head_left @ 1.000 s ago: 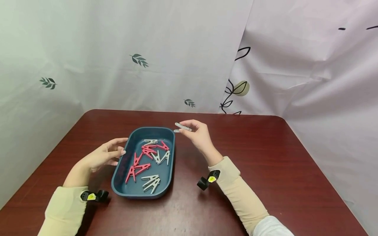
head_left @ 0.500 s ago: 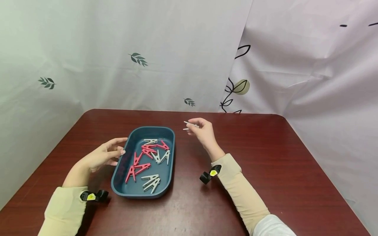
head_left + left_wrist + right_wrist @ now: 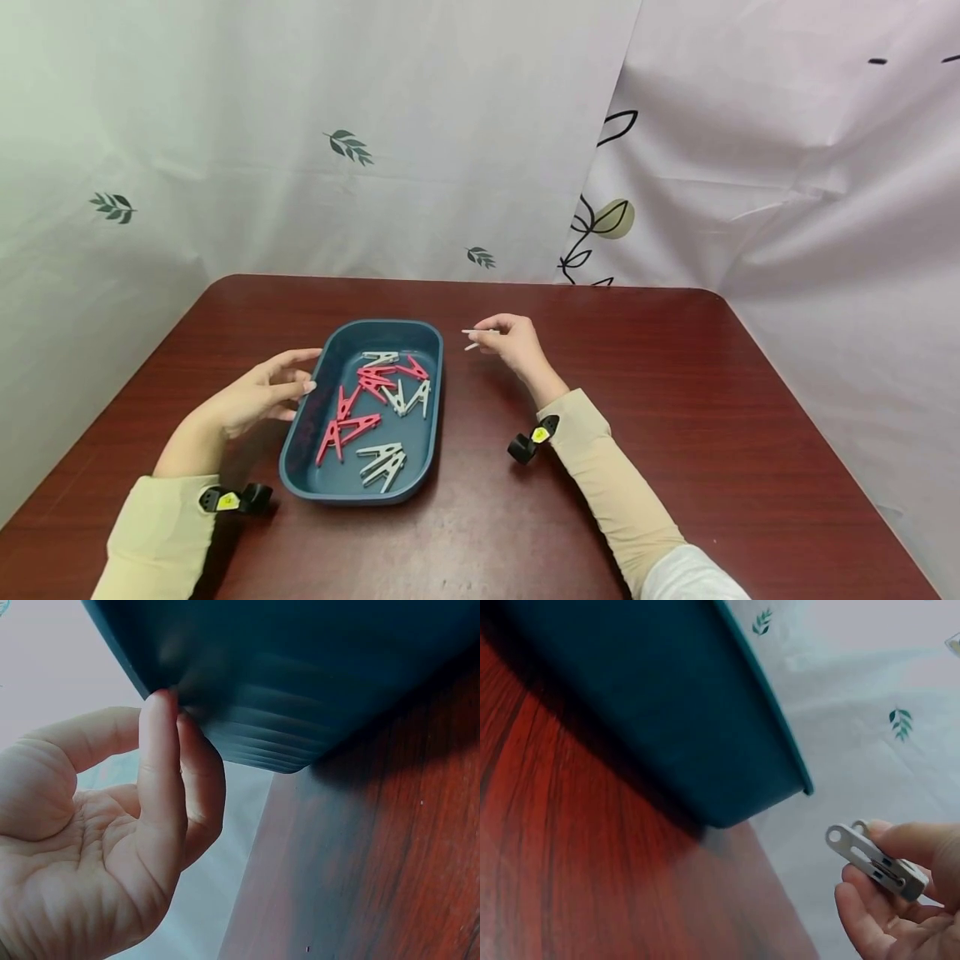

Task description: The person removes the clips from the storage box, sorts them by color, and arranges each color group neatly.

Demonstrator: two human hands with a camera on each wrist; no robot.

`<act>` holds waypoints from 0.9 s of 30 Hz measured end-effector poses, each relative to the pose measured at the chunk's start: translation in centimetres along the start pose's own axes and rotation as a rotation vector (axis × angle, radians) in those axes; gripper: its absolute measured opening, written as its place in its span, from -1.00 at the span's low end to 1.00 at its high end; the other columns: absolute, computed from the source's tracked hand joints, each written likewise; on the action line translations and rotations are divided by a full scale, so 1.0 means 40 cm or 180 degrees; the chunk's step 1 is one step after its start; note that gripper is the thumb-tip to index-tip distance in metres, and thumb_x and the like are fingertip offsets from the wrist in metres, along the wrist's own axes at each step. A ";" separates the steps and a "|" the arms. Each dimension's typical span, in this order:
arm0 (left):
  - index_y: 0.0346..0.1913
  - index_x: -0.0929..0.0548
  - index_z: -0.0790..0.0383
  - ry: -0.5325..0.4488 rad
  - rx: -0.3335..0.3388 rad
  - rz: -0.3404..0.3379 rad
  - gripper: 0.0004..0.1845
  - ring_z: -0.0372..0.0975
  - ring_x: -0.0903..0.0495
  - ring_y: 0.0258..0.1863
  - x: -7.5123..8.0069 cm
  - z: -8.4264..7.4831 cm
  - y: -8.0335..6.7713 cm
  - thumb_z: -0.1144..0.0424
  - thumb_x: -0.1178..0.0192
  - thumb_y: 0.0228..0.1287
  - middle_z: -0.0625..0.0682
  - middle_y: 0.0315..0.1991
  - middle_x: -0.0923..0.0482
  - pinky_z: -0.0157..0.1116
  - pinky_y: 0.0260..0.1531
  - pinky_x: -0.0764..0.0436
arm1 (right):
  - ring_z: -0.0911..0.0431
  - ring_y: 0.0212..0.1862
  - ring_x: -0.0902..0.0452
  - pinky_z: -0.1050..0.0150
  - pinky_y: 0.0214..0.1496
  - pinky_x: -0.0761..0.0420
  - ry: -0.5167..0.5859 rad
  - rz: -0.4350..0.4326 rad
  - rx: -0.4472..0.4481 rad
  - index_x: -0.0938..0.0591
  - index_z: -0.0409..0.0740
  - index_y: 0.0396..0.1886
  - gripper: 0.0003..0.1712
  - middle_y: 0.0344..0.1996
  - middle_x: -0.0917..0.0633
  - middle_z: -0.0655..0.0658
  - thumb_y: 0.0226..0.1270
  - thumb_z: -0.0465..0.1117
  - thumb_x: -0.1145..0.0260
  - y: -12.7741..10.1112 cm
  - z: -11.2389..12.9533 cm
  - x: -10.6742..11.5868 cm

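A dark teal tray (image 3: 300,450) sits on the red-brown table (image 3: 675,433) with several pink and white clothespins (image 3: 375,392) lying in it. My right hand (image 3: 512,342) is just right of the tray's far corner, low over the table, and pinches a white clothespin (image 3: 477,337) between thumb and fingers; the right wrist view shows this clothespin (image 3: 874,860) in the fingertips beside the tray's wall (image 3: 667,712). My left hand (image 3: 258,396) touches the tray's left rim with straight fingers (image 3: 161,772) on its outer wall (image 3: 315,682), holding nothing.
Printed curtains (image 3: 450,142) hang close behind and to both sides of the table. Bare tabletop stretches to the right of the tray and along the front edge. Small black wrist cameras (image 3: 528,442) sit on both sleeves.
My right hand has carried the white clothespin from above the tray's far right corner rightward and then down toward the table. The left hand has stayed at the tray's rim.
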State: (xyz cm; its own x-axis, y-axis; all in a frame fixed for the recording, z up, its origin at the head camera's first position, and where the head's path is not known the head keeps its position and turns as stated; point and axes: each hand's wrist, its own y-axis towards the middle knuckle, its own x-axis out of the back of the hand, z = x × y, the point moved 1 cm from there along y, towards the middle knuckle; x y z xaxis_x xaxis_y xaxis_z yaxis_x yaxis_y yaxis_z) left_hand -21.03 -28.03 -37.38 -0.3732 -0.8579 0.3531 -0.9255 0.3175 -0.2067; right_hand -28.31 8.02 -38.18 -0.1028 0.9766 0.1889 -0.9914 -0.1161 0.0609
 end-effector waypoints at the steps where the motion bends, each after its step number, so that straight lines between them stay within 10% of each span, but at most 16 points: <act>1: 0.43 -0.05 0.30 0.0010 -0.0004 -0.0002 -0.29 -0.24 -0.64 -0.24 0.001 0.000 0.000 0.17 -0.12 0.36 0.30 -0.02 -0.44 -0.21 -0.25 -0.70 | -0.17 -0.26 -0.67 0.09 -0.14 -0.69 -0.0055 0.0034 -0.0033 -0.69 -0.39 -0.25 -0.80 -0.32 -0.66 -0.22 0.13 -0.35 -0.40 0.001 -0.004 0.000; 17: 0.43 -0.06 0.30 0.0019 -0.0022 -0.0014 -0.30 -0.24 -0.64 -0.23 0.001 -0.005 -0.002 0.17 -0.11 0.36 0.32 -0.01 -0.44 -0.20 -0.25 -0.70 | 0.18 -0.55 -0.55 0.33 -0.44 -0.61 -0.1004 0.0407 -0.0291 -0.73 -0.27 -0.33 -0.78 -0.52 -0.73 -0.14 0.00 -0.26 -0.50 0.021 -0.031 0.008; 27: 0.43 -0.05 0.31 -0.0038 -0.0057 0.0036 -0.31 -0.23 -0.65 -0.24 -0.003 -0.006 -0.004 0.18 -0.10 0.37 0.23 -0.06 -0.48 -0.19 -0.25 -0.70 | 0.18 -0.55 -0.46 0.36 -0.46 -0.53 -0.1478 0.1190 -0.0128 -0.74 -0.23 -0.31 -0.85 -0.55 -0.70 -0.07 0.07 -0.31 -0.43 0.042 -0.038 0.008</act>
State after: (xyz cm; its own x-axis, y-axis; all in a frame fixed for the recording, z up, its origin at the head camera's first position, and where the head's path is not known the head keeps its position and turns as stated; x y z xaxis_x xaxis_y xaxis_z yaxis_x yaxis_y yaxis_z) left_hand -20.86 -27.90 -37.18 -0.3830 -0.8590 0.3398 -0.9222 0.3343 -0.1943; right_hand -30.13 8.43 -39.51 -0.4080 0.6884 0.5997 -0.8980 -0.4210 -0.1278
